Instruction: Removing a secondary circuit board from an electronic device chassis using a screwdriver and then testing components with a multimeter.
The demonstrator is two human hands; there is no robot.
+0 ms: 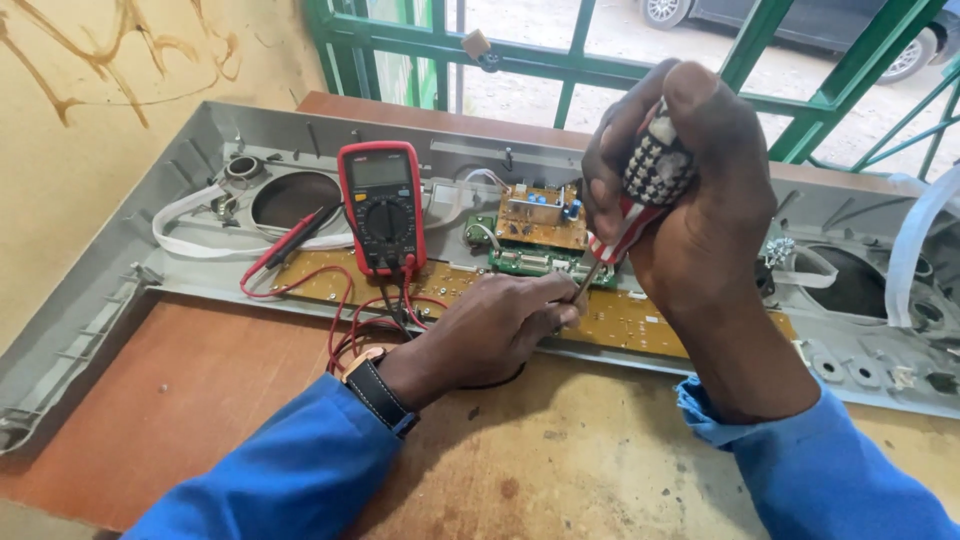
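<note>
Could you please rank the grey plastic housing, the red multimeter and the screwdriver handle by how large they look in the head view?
1. Grey plastic housing, by far the largest.
2. Red multimeter.
3. Screwdriver handle in the right hand; it looks smaller, but fingers partly hide it and it is nearer the camera, so this is unsure.

One head-worn view — looking steeply down and forward from close above the surface (560,470), facing a green window grille (560,60) — nothing is shared with another view.
</note>
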